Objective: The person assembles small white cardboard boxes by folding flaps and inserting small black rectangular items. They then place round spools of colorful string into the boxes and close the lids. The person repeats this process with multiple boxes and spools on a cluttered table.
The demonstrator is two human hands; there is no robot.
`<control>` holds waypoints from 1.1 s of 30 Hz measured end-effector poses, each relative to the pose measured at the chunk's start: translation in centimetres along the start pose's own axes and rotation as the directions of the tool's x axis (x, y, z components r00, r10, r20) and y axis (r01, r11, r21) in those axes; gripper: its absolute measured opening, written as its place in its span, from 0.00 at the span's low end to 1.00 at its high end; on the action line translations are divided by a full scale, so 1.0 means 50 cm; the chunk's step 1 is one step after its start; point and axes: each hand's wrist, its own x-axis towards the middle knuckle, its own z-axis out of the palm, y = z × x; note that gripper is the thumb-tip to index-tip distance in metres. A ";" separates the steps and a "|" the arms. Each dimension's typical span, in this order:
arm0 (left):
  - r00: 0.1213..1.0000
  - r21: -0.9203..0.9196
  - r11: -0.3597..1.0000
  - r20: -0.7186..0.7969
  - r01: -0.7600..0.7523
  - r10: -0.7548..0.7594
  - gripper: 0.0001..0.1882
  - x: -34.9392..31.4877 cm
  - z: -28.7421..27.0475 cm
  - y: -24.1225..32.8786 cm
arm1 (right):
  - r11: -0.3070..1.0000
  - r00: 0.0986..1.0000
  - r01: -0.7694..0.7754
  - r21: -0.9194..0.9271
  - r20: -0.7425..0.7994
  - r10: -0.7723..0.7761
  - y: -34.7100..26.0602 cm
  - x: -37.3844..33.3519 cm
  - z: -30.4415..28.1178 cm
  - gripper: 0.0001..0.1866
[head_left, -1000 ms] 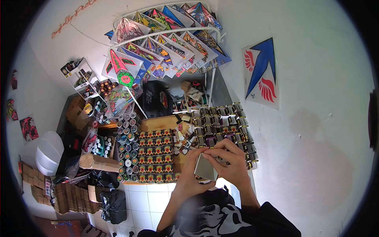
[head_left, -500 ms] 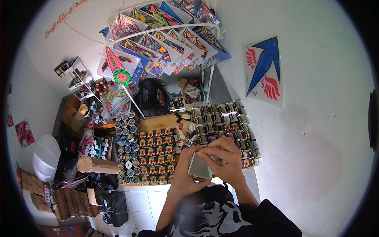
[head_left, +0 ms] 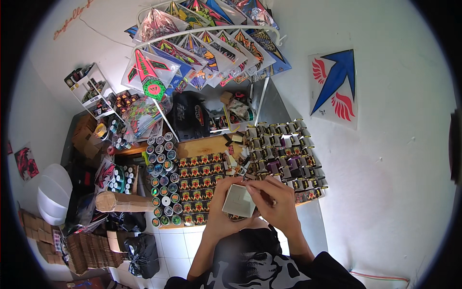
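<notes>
A small open cardboard box (head_left: 239,206) with a pale grey inside is between my hands, above the table's near edge. Its opening faces up toward me. My left hand (head_left: 217,217) is wrapped around the box's left side and underside. My right hand (head_left: 278,204) grips the far right rim, thumb and fingertips pressed together there; a small flap may be between them, but I cannot make it out. Beyond my hands stand rows of similar open boxes (head_left: 285,156). To the left lie rows of closed black boxes (head_left: 196,184) with red and gold print.
Several round-topped containers (head_left: 166,200) line the table's left part. Small loose pieces (head_left: 236,160) lie between the two box groups. A white rack (head_left: 262,103) with bagged kites (head_left: 192,53) rises behind. A cardboard roll (head_left: 122,201) juts in from the left.
The box has tipped so that more of its inside shows. My right hand's fingers have moved along its rim. The whole view has shifted slightly.
</notes>
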 end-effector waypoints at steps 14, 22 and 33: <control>0.963 -0.146 0.982 0.257 0.123 -0.083 0.57 -0.013 -0.090 -0.034 | 0.999 0.998 -0.048 -0.013 0.045 0.049 0.017 -0.005 0.054 0.08; 0.993 0.035 0.999 0.110 0.042 -0.045 0.60 0.004 -0.073 -0.001 | 0.999 0.998 0.009 0.050 0.063 -0.012 0.016 -0.009 0.082 0.10; 0.982 0.045 0.988 0.113 0.149 -0.153 0.50 -0.006 -0.063 -0.032 | 0.960 0.979 -0.197 0.200 0.082 0.184 0.051 -0.012 0.079 0.12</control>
